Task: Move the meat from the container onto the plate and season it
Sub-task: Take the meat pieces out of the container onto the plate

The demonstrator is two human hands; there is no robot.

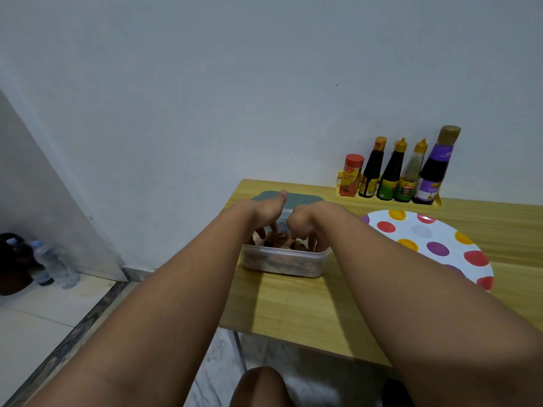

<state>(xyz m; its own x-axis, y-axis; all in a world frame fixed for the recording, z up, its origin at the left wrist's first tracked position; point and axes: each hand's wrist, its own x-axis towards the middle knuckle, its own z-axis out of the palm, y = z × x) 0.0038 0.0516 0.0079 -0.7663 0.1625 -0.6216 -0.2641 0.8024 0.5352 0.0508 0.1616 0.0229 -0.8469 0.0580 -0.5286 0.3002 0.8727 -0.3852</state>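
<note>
A clear plastic container (282,264) sits near the left end of the wooden table and holds brown meat (279,239). Both of my hands reach down into it. My left hand (266,212) has its fingers on the meat at the left side, thumb raised. My right hand (302,223) curls its fingers around the meat at the right side. To the right lies a white plate (435,239) with coloured dots, nothing on it. The fingertips are hidden inside the container.
A grey-green lid (305,198) lies just behind the container. A yellow rack (388,198) at the back wall holds a red spice jar (351,175) and several sauce bottles (390,171). The table's left edge (235,195) is close to the container. Water bottles (53,262) stand on the floor.
</note>
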